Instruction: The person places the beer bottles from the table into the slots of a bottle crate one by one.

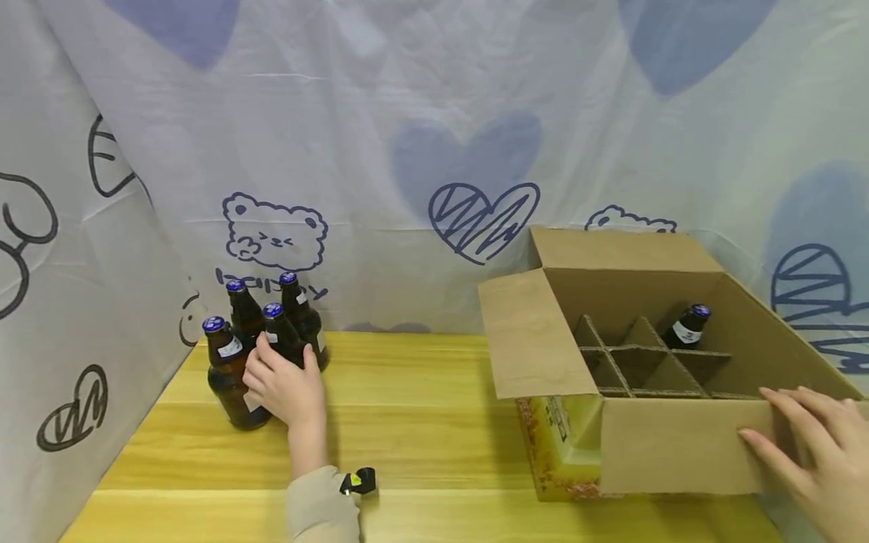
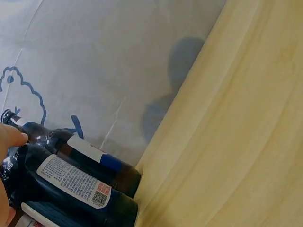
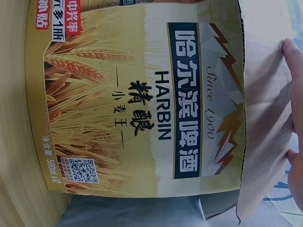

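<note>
Several brown beer bottles (image 1: pixel 229 377) with blue caps stand in a group at the left of the table. My left hand (image 1: pixel 285 381) grips the front right bottle (image 1: pixel 280 332) around its neck and shoulder, thumb on the right side. Close up in the left wrist view, that bottle (image 2: pixel 71 182) shows a white label with a QR code. On the right sits an open cardboard beer box (image 1: pixel 563 445). My right hand (image 1: pixel 824 445) rests on its front flap (image 1: pixel 679 445), with fingertips at the fold and thumb lower down.
Inside the box, cardboard dividers (image 1: pixel 668 369) form compartments, and one bottle (image 1: pixel 687 328) stands in a back compartment. The side flap (image 1: pixel 536 335) spreads left over the wooden table (image 1: pixel 407 422). A patterned white cloth (image 1: pixel 366 151) hangs behind and along the left.
</note>
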Tool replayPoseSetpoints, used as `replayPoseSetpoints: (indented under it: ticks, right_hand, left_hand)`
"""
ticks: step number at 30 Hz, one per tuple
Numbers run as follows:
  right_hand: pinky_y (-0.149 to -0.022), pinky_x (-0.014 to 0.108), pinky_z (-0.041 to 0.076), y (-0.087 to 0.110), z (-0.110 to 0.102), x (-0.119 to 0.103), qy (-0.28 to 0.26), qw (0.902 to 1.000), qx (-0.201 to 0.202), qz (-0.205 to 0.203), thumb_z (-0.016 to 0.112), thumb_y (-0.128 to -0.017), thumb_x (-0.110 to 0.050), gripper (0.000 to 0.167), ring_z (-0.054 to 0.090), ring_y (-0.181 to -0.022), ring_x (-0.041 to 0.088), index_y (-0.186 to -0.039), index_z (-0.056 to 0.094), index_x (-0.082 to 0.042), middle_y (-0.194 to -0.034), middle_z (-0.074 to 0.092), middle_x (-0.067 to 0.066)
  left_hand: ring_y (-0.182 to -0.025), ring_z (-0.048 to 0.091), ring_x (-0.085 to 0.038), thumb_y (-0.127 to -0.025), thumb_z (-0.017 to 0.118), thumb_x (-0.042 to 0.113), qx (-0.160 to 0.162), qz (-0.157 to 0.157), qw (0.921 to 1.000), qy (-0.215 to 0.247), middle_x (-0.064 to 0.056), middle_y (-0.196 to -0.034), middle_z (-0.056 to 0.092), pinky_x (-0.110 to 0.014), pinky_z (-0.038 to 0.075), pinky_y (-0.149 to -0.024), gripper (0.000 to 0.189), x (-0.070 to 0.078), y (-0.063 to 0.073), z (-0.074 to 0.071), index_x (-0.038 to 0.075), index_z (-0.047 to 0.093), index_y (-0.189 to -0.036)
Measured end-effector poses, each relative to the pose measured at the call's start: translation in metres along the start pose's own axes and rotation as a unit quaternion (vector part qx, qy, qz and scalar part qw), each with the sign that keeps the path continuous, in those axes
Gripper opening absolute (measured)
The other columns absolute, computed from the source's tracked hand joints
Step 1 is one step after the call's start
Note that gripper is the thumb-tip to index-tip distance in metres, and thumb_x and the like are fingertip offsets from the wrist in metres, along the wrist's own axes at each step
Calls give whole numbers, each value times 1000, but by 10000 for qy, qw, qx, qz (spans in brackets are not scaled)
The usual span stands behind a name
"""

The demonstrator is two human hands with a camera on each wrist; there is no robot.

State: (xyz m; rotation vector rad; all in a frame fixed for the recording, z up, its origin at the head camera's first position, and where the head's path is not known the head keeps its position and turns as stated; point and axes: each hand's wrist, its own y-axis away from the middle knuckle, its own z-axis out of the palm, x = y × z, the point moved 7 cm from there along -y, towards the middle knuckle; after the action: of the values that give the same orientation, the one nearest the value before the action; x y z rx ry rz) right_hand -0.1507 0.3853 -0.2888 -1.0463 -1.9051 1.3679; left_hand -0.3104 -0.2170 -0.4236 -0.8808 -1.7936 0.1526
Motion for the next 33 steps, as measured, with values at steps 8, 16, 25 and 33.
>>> replayPoseSetpoints:
  ticks: [8, 16, 25, 33]
  right_hand:
    - [-112, 23, 23, 1, 5, -1, 410, 9978, -440, 274, 53, -88, -65, 74, 53, -113, 25, -97, 68, 7, -94, 59, 31]
    - [-112, 25, 25, 4, 3, 0, 313, 9983, -319, 376, 57, -87, -63, 72, 54, -120, 18, -100, 69, 7, -95, 59, 31]
    - [-113, 29, 23, 4, 1, 0, 408, 9966, -494, 510, 54, -87, -66, 74, 46, -129, 4, -98, 69, 7, -97, 59, 30]
    - [-114, 40, 26, 9, 2, 4, 449, 9956, -531, 635, 54, -86, -67, 76, 44, -131, 5, -100, 69, 6, -97, 59, 29]
  left_hand:
    - [-121, 33, -45, -88, 70, 35, -10, -145, 9990, -416, -21, -135, 42, -60, 25, -92, 70, 6, -6, -4, 10, 36, -144]
    - [-119, 31, -46, -92, 65, 37, -308, -290, 9964, -735, -22, -137, 42, -60, 21, -91, 67, 12, -18, 1, 7, 36, -144]
    - [-120, 31, -44, -93, 62, 36, 176, -216, 9985, -471, -21, -133, 42, -61, 18, -90, 60, 7, -14, 10, 5, 39, -138]
    - [-113, 35, -43, -89, 64, 41, 997, 163, 9944, -303, -18, -125, 47, -59, 18, -89, 56, -4, -14, 18, 7, 45, -130]
